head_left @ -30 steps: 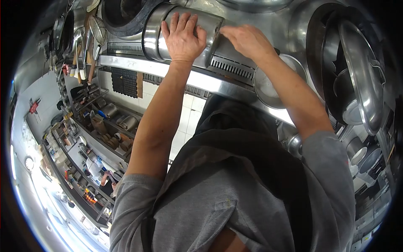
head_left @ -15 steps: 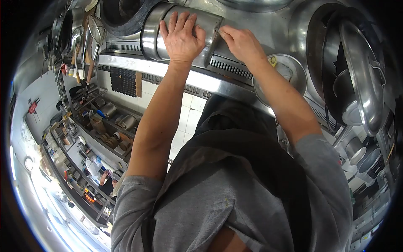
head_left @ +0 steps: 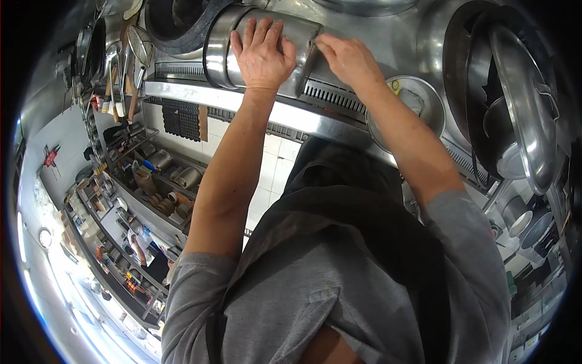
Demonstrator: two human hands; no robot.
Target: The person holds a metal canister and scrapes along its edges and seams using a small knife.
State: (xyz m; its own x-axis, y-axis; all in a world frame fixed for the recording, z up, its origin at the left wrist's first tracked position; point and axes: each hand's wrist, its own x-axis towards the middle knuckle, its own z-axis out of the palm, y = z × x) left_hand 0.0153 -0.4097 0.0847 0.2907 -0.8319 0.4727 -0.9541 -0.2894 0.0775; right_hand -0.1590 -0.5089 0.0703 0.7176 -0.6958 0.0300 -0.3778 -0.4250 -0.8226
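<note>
A stainless steel pot (head_left: 297,36) lies on its side on the steel counter at the top of the view. My left hand (head_left: 264,57) rests on its curved wall, fingers spread, palm down. My right hand (head_left: 351,60) is closed in a pinch at the pot's right end edge. Whatever sits between those fingertips is too small to make out. Under my right forearm stands a round metal bowl (head_left: 435,115) with something pale and a yellow-green piece inside it.
A dark wok (head_left: 176,45) lies left of the pot. Dark pans (head_left: 464,73) and a large steel lid (head_left: 515,115) lean at the right. Ladles and a strainer (head_left: 139,45) hang at the left. Beyond the shelves (head_left: 176,218), another person's arm (head_left: 140,252) shows.
My right hand has shifted very slightly at the pot's edge. My left hand and the pot stay in place. The other person's arm at the left has moved.
</note>
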